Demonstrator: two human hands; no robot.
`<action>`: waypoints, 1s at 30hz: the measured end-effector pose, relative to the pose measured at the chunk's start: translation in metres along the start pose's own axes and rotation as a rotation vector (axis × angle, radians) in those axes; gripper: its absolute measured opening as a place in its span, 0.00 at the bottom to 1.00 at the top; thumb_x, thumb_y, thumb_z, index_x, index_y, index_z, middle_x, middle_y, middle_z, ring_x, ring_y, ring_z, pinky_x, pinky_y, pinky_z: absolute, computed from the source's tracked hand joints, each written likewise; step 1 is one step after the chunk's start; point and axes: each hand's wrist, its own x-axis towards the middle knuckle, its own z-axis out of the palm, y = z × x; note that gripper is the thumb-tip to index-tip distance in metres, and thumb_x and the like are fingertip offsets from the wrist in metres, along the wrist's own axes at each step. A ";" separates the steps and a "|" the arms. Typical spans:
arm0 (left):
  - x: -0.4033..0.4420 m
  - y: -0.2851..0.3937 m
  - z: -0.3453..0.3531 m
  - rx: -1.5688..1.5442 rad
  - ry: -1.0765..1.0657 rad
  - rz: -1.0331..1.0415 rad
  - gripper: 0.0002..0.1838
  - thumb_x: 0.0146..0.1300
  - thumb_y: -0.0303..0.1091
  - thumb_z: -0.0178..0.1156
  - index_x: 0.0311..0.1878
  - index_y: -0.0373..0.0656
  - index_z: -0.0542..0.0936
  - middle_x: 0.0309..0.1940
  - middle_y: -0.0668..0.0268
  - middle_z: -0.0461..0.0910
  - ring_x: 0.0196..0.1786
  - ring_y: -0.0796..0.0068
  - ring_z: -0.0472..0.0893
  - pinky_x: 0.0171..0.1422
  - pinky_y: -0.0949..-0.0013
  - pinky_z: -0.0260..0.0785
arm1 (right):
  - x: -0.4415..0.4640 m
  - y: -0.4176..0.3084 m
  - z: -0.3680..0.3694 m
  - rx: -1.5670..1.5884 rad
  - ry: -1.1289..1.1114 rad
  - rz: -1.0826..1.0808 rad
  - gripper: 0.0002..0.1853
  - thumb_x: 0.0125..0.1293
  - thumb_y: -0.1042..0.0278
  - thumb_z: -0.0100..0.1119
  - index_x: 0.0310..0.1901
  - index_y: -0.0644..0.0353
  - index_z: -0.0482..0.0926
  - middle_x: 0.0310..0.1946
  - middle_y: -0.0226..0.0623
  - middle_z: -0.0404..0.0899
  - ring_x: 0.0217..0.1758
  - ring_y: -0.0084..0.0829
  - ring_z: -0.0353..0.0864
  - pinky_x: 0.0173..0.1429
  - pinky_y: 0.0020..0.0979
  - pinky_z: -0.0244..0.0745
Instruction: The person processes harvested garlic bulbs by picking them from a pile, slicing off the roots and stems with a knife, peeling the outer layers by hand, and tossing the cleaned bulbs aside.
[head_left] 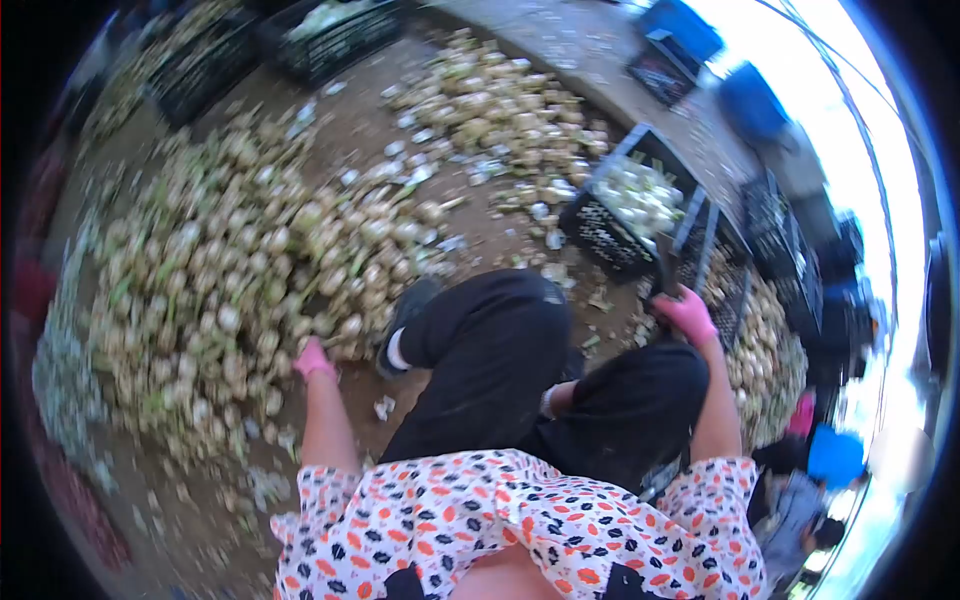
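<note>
My left hand (314, 360), in a pink glove, reaches down to the near edge of a large pile of pale bulbs with stalks (240, 260), which look like garlic. Its fingers are blurred against the bulbs, so their grip cannot be made out. Above my bent knee, my right hand (688, 314), also pink-gloved, is closed around a dark knife (664, 262) pointing up and away from me. Just beyond the knife stands a black plastic crate (605, 235) holding whiter, trimmed bulbs (640, 196).
A second bulb heap (500, 105) lies ahead, and another heap (765, 345) is to the right behind a dark crate (720, 250). More black crates (330, 45) stand at the far left. Pale scraps litter the ground. Another person (795, 510) is at lower right.
</note>
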 end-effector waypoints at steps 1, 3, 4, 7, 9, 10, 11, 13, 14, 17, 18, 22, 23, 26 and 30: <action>0.013 0.011 0.008 0.061 -0.062 -0.017 0.44 0.49 0.38 0.68 0.68 0.49 0.55 0.51 0.53 0.73 0.45 0.57 0.78 0.44 0.52 0.76 | -0.001 0.000 0.000 -0.027 -0.004 -0.021 0.19 0.58 0.63 0.67 0.47 0.64 0.78 0.33 0.32 0.82 0.31 0.22 0.81 0.35 0.25 0.77; 0.012 0.032 0.025 -0.170 -0.373 -0.026 0.40 0.54 0.30 0.65 0.68 0.58 0.56 0.47 0.62 0.75 0.39 0.68 0.78 0.36 0.61 0.75 | -0.008 -0.010 0.000 -0.089 0.004 -0.022 0.22 0.56 0.63 0.68 0.50 0.65 0.77 0.34 0.34 0.83 0.31 0.23 0.81 0.35 0.26 0.78; -0.014 0.043 0.038 -0.098 -0.401 0.148 0.41 0.56 0.28 0.63 0.70 0.61 0.54 0.47 0.64 0.75 0.40 0.68 0.77 0.36 0.61 0.75 | -0.007 -0.007 0.001 -0.048 0.020 -0.036 0.22 0.56 0.64 0.68 0.49 0.66 0.77 0.32 0.34 0.83 0.30 0.23 0.81 0.35 0.26 0.77; -0.049 0.073 0.064 -0.194 -0.593 0.269 0.44 0.58 0.25 0.61 0.72 0.64 0.50 0.45 0.67 0.75 0.38 0.70 0.76 0.35 0.63 0.73 | -0.007 -0.001 -0.001 0.037 0.039 -0.073 0.19 0.56 0.64 0.69 0.46 0.65 0.77 0.30 0.34 0.82 0.28 0.22 0.80 0.33 0.26 0.76; -0.062 0.087 0.060 -0.358 -0.727 0.207 0.46 0.58 0.24 0.60 0.74 0.65 0.47 0.43 0.68 0.75 0.36 0.72 0.75 0.33 0.66 0.71 | -0.005 -0.005 0.003 0.009 0.014 -0.063 0.17 0.56 0.65 0.69 0.43 0.64 0.77 0.28 0.35 0.81 0.27 0.22 0.80 0.30 0.25 0.75; -0.082 0.086 0.064 -0.152 -0.728 0.358 0.41 0.59 0.26 0.61 0.72 0.60 0.53 0.40 0.69 0.75 0.33 0.75 0.73 0.34 0.70 0.70 | -0.006 -0.006 0.004 -0.010 0.008 -0.069 0.16 0.56 0.66 0.68 0.43 0.64 0.77 0.29 0.35 0.82 0.27 0.22 0.80 0.30 0.25 0.75; -0.096 0.086 0.065 0.053 -0.719 0.501 0.36 0.60 0.27 0.62 0.71 0.55 0.59 0.37 0.70 0.75 0.31 0.78 0.72 0.35 0.74 0.69 | -0.008 -0.009 0.004 -0.034 0.006 -0.075 0.16 0.56 0.66 0.68 0.43 0.63 0.77 0.29 0.35 0.82 0.27 0.22 0.80 0.30 0.25 0.75; -0.077 0.066 0.059 0.327 -1.017 0.460 0.32 0.61 0.29 0.61 0.69 0.51 0.63 0.38 0.70 0.75 0.33 0.79 0.73 0.36 0.73 0.70 | -0.020 -0.019 0.007 -0.090 0.021 -0.120 0.15 0.56 0.66 0.67 0.43 0.63 0.78 0.29 0.34 0.82 0.27 0.22 0.80 0.31 0.24 0.75; -0.073 0.048 0.052 0.423 -1.035 0.425 0.29 0.62 0.29 0.60 0.67 0.53 0.66 0.38 0.71 0.76 0.32 0.79 0.73 0.35 0.74 0.69 | -0.026 -0.023 0.011 -0.150 0.039 -0.151 0.15 0.56 0.66 0.67 0.42 0.63 0.78 0.29 0.33 0.82 0.27 0.21 0.80 0.31 0.24 0.75; -0.095 0.004 0.018 0.864 -1.276 0.871 0.27 0.64 0.31 0.58 0.67 0.52 0.66 0.41 0.68 0.78 0.35 0.77 0.76 0.37 0.72 0.71 | -0.029 -0.027 0.015 -0.173 -0.058 -0.186 0.15 0.56 0.65 0.67 0.42 0.63 0.79 0.29 0.32 0.83 0.28 0.21 0.80 0.33 0.24 0.75; -0.120 -0.003 0.005 1.003 -1.296 0.827 0.28 0.64 0.32 0.59 0.68 0.49 0.65 0.42 0.66 0.78 0.37 0.76 0.77 0.38 0.71 0.72 | -0.037 -0.037 0.015 -0.124 -0.118 -0.164 0.15 0.56 0.65 0.67 0.42 0.63 0.79 0.29 0.32 0.83 0.29 0.21 0.81 0.34 0.25 0.76; -0.144 -0.068 -0.023 0.456 -1.192 0.232 0.27 0.64 0.37 0.62 0.65 0.43 0.68 0.44 0.63 0.79 0.41 0.75 0.78 0.42 0.71 0.72 | -0.060 -0.057 0.019 -0.030 -0.164 -0.230 0.15 0.56 0.67 0.67 0.43 0.64 0.78 0.33 0.32 0.83 0.31 0.21 0.81 0.36 0.26 0.77; -0.147 -0.075 -0.028 0.475 -1.190 0.224 0.27 0.64 0.37 0.62 0.65 0.43 0.68 0.44 0.63 0.79 0.41 0.75 0.78 0.42 0.71 0.72 | -0.062 -0.060 0.017 -0.071 -0.194 -0.247 0.16 0.56 0.68 0.67 0.45 0.64 0.77 0.34 0.33 0.83 0.32 0.21 0.81 0.38 0.26 0.78; -0.159 -0.077 -0.032 0.654 -1.127 0.225 0.27 0.64 0.37 0.61 0.65 0.43 0.68 0.44 0.63 0.79 0.42 0.75 0.78 0.43 0.71 0.72 | -0.060 -0.055 0.019 0.009 -0.205 -0.344 0.15 0.55 0.64 0.66 0.42 0.64 0.80 0.30 0.31 0.83 0.31 0.21 0.81 0.37 0.25 0.76; -0.173 -0.069 -0.039 0.873 -1.008 0.264 0.27 0.65 0.37 0.61 0.65 0.43 0.68 0.45 0.63 0.79 0.42 0.74 0.78 0.44 0.71 0.71 | -0.048 -0.072 0.029 -0.109 -0.250 -0.431 0.14 0.55 0.62 0.66 0.39 0.63 0.80 0.29 0.32 0.83 0.31 0.21 0.81 0.37 0.26 0.76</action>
